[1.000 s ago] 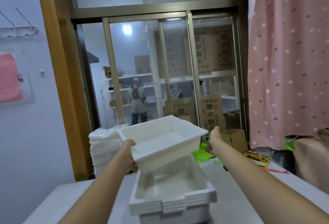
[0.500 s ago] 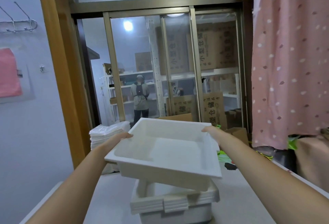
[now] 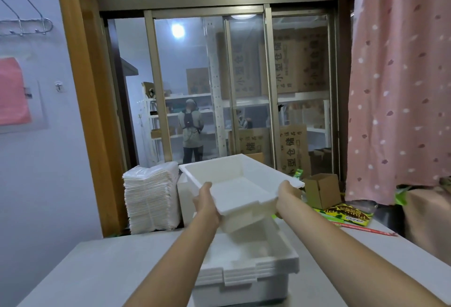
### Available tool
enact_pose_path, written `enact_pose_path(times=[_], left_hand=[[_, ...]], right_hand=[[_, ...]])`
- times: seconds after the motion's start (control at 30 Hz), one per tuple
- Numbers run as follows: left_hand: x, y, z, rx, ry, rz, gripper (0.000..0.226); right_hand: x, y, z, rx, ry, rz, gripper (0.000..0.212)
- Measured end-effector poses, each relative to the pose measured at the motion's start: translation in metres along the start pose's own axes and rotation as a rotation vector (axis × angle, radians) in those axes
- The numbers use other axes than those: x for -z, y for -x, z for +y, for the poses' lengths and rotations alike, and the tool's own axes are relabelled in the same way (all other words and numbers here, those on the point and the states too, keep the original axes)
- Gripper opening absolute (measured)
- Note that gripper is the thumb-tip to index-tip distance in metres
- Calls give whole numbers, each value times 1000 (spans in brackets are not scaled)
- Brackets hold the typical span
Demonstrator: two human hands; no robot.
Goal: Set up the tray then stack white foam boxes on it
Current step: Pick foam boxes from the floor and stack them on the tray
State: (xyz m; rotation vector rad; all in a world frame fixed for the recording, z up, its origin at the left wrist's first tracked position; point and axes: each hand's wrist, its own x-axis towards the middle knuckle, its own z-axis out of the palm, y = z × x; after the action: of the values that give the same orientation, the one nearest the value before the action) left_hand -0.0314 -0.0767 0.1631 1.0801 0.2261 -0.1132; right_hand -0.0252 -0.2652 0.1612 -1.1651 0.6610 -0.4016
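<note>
I hold a white foam box (image 3: 240,182) in the air, open side up and tilted. My left hand (image 3: 207,203) grips its near left rim and my right hand (image 3: 288,193) grips its near right rim. Below it, a nested stack of white foam boxes (image 3: 246,265) rests on the grey table (image 3: 117,270), close to me. Whether a tray lies under the stack cannot be seen.
A wrapped pile of flat white foam lids (image 3: 152,197) stands behind the table at the left. A small cardboard box (image 3: 322,191), a yellow packet (image 3: 346,214) and a red pencil (image 3: 368,230) lie at the right. A person (image 3: 191,131) stands behind glass doors. A pink curtain (image 3: 400,82) hangs right.
The held foam box has moved away from me and turned, from low over the stack to farther out. My right hand joined the left on it a second ago.
</note>
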Motion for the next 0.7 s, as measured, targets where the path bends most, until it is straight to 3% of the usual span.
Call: enact_pose_path(times=[0.13,0.2,0.33,0.5,0.7], left_hand=[[2,8,8,29,-112,36,26],[11,5,15,48,-156,51,25],[37,-8,36,94,-243,6,26],[60,-13,47,89,-417,-17,36],[75,-20,38,28,-451,66,20]], right_hand=[[13,15,-6,-63,-31,-97,46],[22,11,-14,-120,-14,-200,36],[39,4,-31,-95,80,-409,43],[21,-3,-30,70,301,-504,31],[13,-6,-3,38,409,-451,23]])
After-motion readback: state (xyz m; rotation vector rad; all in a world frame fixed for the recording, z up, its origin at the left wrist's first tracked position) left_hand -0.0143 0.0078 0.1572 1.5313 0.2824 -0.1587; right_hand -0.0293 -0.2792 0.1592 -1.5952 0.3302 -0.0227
